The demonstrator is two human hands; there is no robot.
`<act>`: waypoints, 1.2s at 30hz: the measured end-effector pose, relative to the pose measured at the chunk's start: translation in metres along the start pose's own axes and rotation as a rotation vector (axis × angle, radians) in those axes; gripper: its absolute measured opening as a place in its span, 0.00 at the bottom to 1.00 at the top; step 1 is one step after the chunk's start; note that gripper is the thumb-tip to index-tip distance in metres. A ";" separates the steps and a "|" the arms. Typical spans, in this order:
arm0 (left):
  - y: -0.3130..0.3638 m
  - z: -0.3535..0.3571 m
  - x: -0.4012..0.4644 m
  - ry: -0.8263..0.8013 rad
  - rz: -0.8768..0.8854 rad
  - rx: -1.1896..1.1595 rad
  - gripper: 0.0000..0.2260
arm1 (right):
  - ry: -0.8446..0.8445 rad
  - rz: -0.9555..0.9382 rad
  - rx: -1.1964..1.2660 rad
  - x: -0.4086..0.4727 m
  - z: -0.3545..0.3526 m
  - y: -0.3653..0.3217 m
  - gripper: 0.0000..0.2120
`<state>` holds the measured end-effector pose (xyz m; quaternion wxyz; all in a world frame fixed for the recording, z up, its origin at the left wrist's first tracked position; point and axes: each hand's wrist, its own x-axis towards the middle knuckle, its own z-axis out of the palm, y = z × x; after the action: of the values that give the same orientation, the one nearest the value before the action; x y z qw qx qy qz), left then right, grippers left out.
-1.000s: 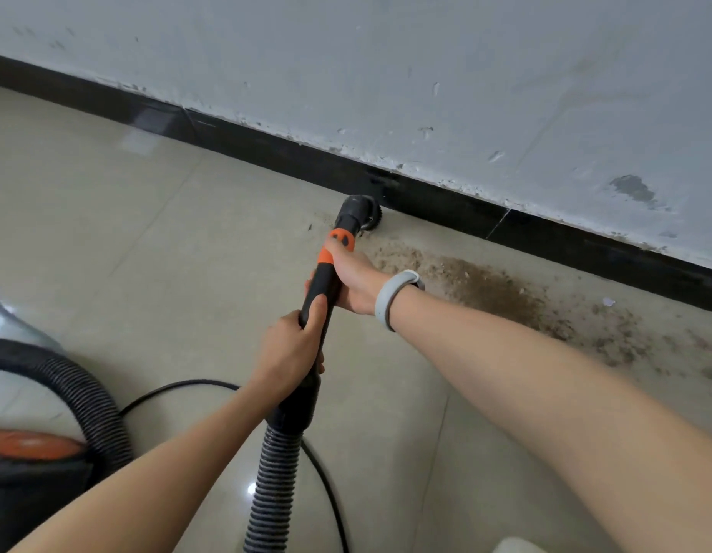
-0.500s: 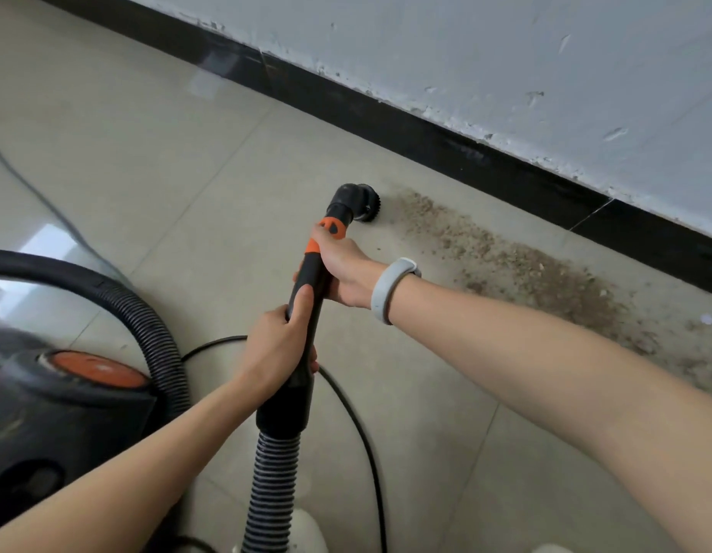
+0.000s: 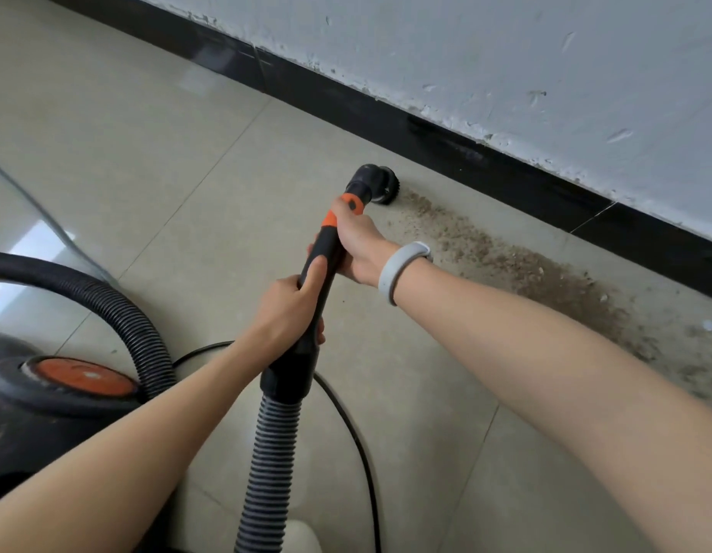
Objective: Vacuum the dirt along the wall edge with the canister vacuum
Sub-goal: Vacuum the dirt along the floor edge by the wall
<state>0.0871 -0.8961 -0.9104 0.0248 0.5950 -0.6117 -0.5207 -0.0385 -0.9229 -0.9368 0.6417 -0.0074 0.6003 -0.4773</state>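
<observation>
Brush head [image 3: 376,185] pulled back from black baseboard [image 3: 446,141], now at left tip of dirt [image 3: 546,269] strip. Most dirt still there, runs right along wall. My left hand [image 3: 286,313] and right hand [image 3: 360,245] both wrap fingers tight round wand [image 3: 320,257]. Canister [image 3: 47,393], hose [image 3: 118,309], cord [image 3: 358,445] close by my left, could snag.

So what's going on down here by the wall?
A person is vacuuming. Both hands grip the vacuum wand: the right hand near the orange band, the left hand lower down by the ribbed hose. The round brush head sits on the tile at the near end of a trail of brown dirt that runs along the black baseboard. Most of it is not yet picked up. The canister sits at the left.
</observation>
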 end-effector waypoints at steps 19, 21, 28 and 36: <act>-0.010 0.025 -0.027 -0.040 0.046 0.103 0.23 | -0.046 0.028 0.255 -0.032 -0.035 0.026 0.15; -0.016 0.026 -0.032 -0.051 0.055 0.116 0.23 | -0.050 0.026 0.259 -0.036 -0.036 0.033 0.15; 0.023 0.027 -0.003 -0.071 0.057 0.078 0.24 | 0.059 -0.063 0.229 -0.030 -0.037 -0.009 0.14; -0.016 0.035 -0.039 -0.135 0.067 0.110 0.23 | 0.036 0.054 0.304 -0.051 -0.050 0.038 0.15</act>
<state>0.0871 -0.8411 -0.9137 -0.0320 0.5382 -0.6593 -0.5240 -0.0454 -0.8418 -0.9339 0.6373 0.1145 0.5326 -0.5451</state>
